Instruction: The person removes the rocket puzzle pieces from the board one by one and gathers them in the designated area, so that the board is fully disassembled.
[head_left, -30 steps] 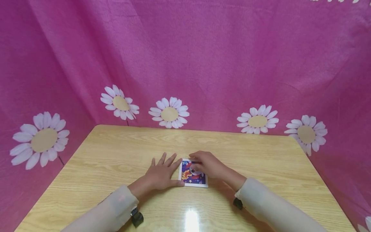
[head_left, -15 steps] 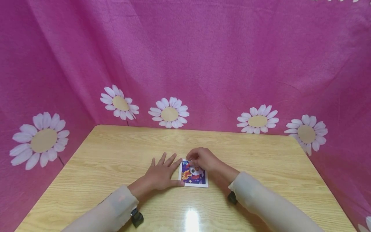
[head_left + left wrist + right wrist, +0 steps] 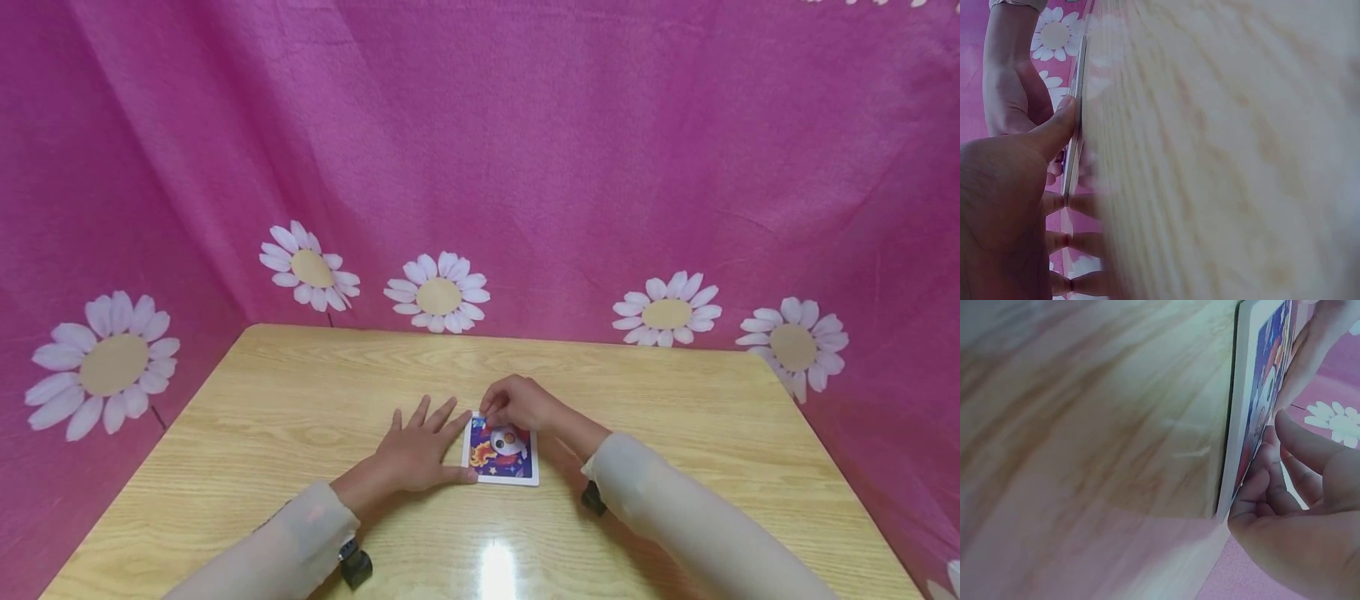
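Note:
A small square picture board (image 3: 507,471) with a white frame lies flat on the table. Its picture (image 3: 510,460) shows a white and red rocket with orange flames on a dark purple ground. My left hand (image 3: 412,454) lies with fingers spread, its thumb and index fingertip against the board's left edge. My right hand (image 3: 525,404) bends over the far part of the picture, covering its upper right corner. In the right wrist view its fingers (image 3: 1266,478) curl at the picture's surface, with the thumb a little apart. I cannot tell whether they pinch anything.
The light wooden table (image 3: 315,375) carries a bright reflection near its front. A pink cloth with large white daisies (image 3: 438,293) hangs behind and along both sides. Dark straps with small devices (image 3: 356,568) sit at the wrists.
My right hand has shifted slightly away and leftward over the board, uncovering more of the rocket. Its fingers have drawn together near the far edge. The left hand and the board stay put.

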Demonstrator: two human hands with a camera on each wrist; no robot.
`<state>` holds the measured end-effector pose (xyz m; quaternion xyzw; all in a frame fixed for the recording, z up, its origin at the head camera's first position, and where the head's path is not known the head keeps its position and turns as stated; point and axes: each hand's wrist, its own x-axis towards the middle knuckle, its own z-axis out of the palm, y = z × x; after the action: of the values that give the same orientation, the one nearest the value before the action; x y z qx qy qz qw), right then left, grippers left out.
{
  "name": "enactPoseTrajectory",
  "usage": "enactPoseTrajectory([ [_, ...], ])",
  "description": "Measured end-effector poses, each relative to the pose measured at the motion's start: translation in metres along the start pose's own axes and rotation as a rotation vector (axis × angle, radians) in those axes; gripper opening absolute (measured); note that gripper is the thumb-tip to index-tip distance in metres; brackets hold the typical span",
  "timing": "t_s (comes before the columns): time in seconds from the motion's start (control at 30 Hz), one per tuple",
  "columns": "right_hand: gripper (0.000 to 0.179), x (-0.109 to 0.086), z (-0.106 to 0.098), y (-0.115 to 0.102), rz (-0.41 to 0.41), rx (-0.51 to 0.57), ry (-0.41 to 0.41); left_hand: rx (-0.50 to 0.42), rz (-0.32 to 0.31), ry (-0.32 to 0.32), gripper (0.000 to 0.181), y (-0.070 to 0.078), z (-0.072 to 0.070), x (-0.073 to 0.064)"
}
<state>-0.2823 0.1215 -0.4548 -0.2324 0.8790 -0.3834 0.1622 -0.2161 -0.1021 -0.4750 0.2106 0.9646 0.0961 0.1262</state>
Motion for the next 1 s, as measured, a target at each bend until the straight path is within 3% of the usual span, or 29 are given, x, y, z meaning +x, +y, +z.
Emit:
enactPoseTrajectory([
  [0.33,0.019,0.0017,0.0065,-0.0007,0.026,-0.024,0.034,0.002,0.002,-0.004,0.097,0.001,-0.0012,-0.0006],
  [0.57,0.013,0.0011,0.0091,-0.0031,0.033,-0.051,0.036,0.014,-0.026,0.013,0.091,0.0066,-0.0018,-0.0006],
  [1.0,0.011,0.0025,0.0084,-0.0053,0.068,-0.035,0.027,0.001,-0.053,0.027,0.094,0.0089,0.0007,0.0021],
])
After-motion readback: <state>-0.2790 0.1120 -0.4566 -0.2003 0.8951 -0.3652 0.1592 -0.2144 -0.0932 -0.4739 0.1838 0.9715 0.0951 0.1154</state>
